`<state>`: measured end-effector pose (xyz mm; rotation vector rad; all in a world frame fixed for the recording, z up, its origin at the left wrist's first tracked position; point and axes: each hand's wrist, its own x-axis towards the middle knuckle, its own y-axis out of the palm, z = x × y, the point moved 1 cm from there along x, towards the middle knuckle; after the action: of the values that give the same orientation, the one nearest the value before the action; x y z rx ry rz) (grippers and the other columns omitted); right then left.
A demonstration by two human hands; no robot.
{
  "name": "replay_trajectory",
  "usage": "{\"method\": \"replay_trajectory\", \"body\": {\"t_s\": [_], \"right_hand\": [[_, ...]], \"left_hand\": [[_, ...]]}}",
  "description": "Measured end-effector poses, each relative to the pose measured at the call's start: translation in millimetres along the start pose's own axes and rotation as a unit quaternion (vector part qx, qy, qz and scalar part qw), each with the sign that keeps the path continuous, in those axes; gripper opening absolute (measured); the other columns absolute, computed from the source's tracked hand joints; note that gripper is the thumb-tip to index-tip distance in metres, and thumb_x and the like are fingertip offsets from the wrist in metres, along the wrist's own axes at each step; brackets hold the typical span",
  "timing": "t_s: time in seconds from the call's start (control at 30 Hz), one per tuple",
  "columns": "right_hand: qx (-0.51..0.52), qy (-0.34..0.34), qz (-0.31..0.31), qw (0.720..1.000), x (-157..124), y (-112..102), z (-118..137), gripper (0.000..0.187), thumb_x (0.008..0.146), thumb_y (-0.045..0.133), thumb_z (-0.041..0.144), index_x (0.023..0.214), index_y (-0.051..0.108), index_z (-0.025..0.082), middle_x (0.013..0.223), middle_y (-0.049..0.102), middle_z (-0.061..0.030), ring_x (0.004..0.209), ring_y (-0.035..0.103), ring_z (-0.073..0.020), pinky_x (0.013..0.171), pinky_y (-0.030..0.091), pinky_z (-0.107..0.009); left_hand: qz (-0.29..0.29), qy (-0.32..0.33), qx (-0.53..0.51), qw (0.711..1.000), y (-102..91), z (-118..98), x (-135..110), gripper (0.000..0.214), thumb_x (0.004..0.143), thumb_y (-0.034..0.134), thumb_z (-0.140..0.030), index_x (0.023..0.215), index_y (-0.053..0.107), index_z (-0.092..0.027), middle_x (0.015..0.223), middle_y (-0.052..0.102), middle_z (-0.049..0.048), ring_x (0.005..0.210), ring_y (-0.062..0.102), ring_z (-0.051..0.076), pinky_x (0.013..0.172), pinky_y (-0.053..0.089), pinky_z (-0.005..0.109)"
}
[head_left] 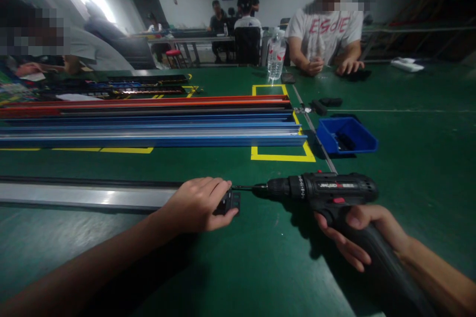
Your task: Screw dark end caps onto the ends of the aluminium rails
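My right hand (366,233) is wrapped round the handle of a black cordless drill (338,189) with a red switch. The drill points left, and its long thin bit (243,188) reaches the end of a long silver and black metal profile (92,194). Over that end lies my left hand (203,203), its fingers closed round the profile and a black plastic end piece (233,200). The bit's tip sits close by the left fingertips; the exact contact point is too small to make out.
Red, black and blue profiles (223,136) lie across the green table (238,267). Right of them stand a blue bin (347,136) with dark parts inside and several small black pieces (327,104). A water bottle (275,54) stands farther back. Co-workers sit opposite and at left.
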<state>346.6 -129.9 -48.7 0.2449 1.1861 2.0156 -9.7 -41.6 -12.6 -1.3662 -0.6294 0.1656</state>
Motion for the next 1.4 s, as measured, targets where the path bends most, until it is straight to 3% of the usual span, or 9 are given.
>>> {"method": "replay_trajectory", "body": {"t_s": [0.77,1.13,1.27,1.4], "right_hand": [[0.008,-0.005,0.008,1.0,-0.3,-2.5,-3.7,0.04,0.077,0.057,0.025,0.107,0.073,0.004,0.075,0.067,-0.0076,0.04,0.054,-0.0071,0.048,0.058,-0.022],[-0.009,-0.002,-0.018,1.0,1.7,-4.7,-6.9,0.039,0.077,0.056,0.028,0.103,0.073,0.004,0.071,0.065,-0.0074,0.036,0.049,-0.0075,0.044,0.056,-0.022],[-0.003,0.017,-0.007,1.0,1.3,-7.4,-6.8,0.038,0.078,0.056,0.028,0.105,0.072,0.005,0.074,0.067,-0.008,0.038,0.055,-0.0092,0.046,0.057,-0.023],[0.003,0.051,-0.008,0.999,0.1,-5.3,-7.1,0.038,0.08,0.054,0.032,0.105,0.069,0.008,0.084,0.071,-0.0125,0.053,0.072,-0.0207,0.055,0.063,-0.032]], "left_hand": [[0.028,-0.02,-0.011,0.999,1.0,-0.5,-0.9,0.037,0.094,0.058,-0.045,0.108,0.061,-0.011,0.091,0.072,0.0111,0.081,0.072,0.025,0.069,0.062,0.038],[-0.003,0.023,0.002,1.0,1.2,-1.8,0.3,0.036,0.098,0.053,-0.042,0.109,0.062,-0.009,0.089,0.071,0.0125,0.08,0.071,0.024,0.069,0.061,0.037],[-0.008,0.03,0.012,0.999,3.2,-1.7,0.8,0.038,0.099,0.05,-0.043,0.108,0.062,-0.008,0.086,0.07,0.0126,0.078,0.07,0.024,0.066,0.061,0.037],[-0.011,0.031,0.013,0.999,4.0,-1.6,0.9,0.038,0.098,0.05,-0.043,0.107,0.063,-0.008,0.085,0.07,0.0126,0.076,0.07,0.024,0.064,0.06,0.037]]}}
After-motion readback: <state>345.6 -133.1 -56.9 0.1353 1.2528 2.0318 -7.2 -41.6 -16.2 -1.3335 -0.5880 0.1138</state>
